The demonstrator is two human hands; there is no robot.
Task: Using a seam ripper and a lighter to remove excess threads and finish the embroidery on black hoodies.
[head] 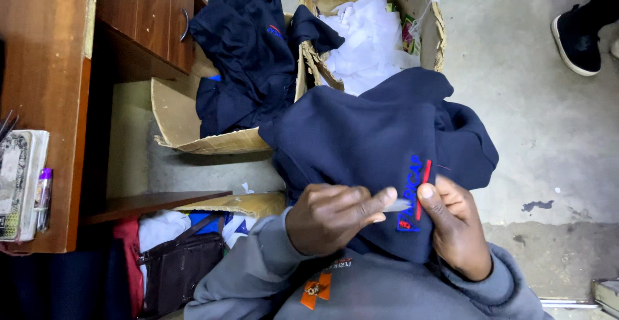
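A dark navy sweatshirt (374,133) with blue and red embroidery (412,194) lies across my lap. My left hand (335,215) pinches a small pale flat piece (398,205), possibly a blade or a scrap, right at the embroidery. My right hand (456,226) grips the cloth beside the embroidered patch, thumb pressed on the stitching. I wear a grey top with an orange tab.
Two cardboard boxes stand ahead: one (174,110) holds more navy garments (248,49), the other (425,10) white cloth scraps (371,42). A wooden desk with drawers (58,55) is at left, bags (180,262) beneath. Another person's dark shoe (577,39) is at top right on the concrete floor.
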